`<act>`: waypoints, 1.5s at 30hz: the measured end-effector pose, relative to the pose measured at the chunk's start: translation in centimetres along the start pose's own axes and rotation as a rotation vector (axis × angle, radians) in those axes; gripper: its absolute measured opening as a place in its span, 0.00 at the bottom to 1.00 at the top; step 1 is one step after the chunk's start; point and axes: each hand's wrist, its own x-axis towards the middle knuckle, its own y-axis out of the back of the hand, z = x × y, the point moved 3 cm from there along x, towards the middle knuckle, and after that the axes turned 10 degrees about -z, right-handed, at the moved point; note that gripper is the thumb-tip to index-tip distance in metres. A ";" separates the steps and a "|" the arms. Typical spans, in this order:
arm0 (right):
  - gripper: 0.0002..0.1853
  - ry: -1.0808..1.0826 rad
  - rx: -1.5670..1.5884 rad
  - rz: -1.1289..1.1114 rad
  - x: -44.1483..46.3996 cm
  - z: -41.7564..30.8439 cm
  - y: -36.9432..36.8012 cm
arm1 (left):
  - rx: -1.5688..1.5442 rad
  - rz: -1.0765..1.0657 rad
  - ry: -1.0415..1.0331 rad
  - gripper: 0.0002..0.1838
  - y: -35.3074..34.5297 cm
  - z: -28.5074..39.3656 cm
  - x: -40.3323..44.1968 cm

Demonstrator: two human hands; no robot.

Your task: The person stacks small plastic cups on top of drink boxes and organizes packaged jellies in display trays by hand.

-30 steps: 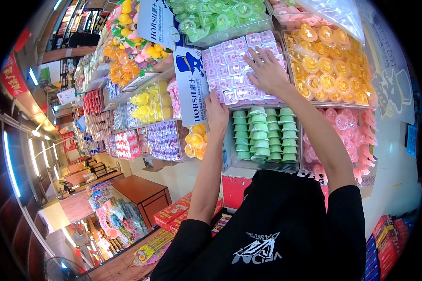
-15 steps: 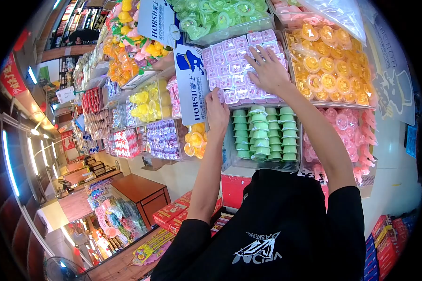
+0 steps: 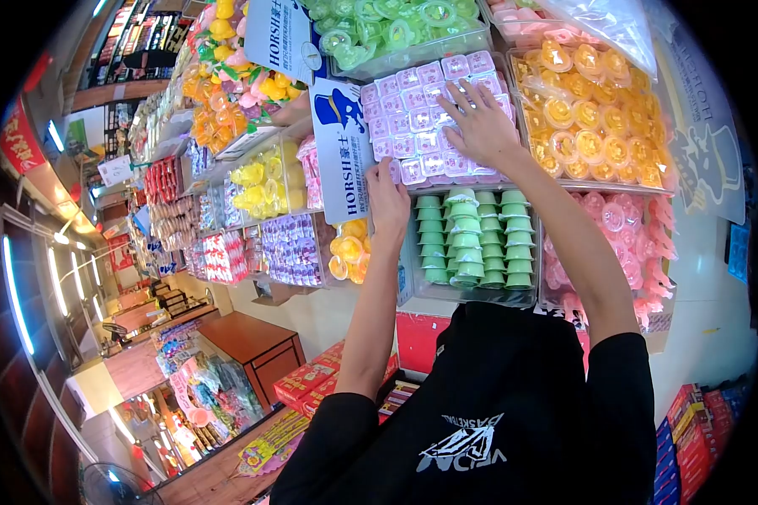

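Note:
Rows of small purple-lidded jelly cups (image 3: 430, 120) fill a clear bin in front of me. My right hand (image 3: 483, 130) lies over the cups at the right side, palm down with its fingers spread. At the bin's near left corner, my left hand (image 3: 388, 200) has its fingers bent and drawn together on a purple jelly cup (image 3: 395, 172) at the end of a row. Part of that cup is hidden by the fingers. Just left of this hand stands a white HORSH sign (image 3: 343, 156) with a blue hat figure.
Green stacked cups (image 3: 468, 244) sit in the bin nearest my body. Orange cups (image 3: 594, 118) and pink packs (image 3: 619, 227) fill bins on the right. Green jelly cups (image 3: 404, 25) lie behind. Yellow sweets (image 3: 265, 187) and red boxes (image 3: 312, 379) are on the left.
Both hands keep almost the same places on the purple cups. The view has shifted very slightly.

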 end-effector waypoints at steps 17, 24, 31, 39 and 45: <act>0.31 -0.010 -0.042 -0.073 0.0 -0.3 0.6 | 0.137 -0.047 -0.118 0.32 -0.6 -0.3 -1.4; 0.31 0.002 -0.051 -0.078 0.1 -0.1 0.5 | 0.054 -0.077 -0.118 0.37 -0.4 0.4 -3.2; 0.32 0.051 -0.058 -0.011 0.0 -0.1 -0.1 | -0.189 0.007 -0.256 0.39 -1.0 3.2 -10.1; 0.36 0.036 0.174 0.075 -1.4 0.4 1.6 | -0.395 0.012 -0.055 0.35 -5.5 1.1 -20.7; 0.30 0.066 0.362 0.281 -6.0 0.2 2.1 | -0.437 0.010 0.035 0.36 -6.7 1.0 -26.1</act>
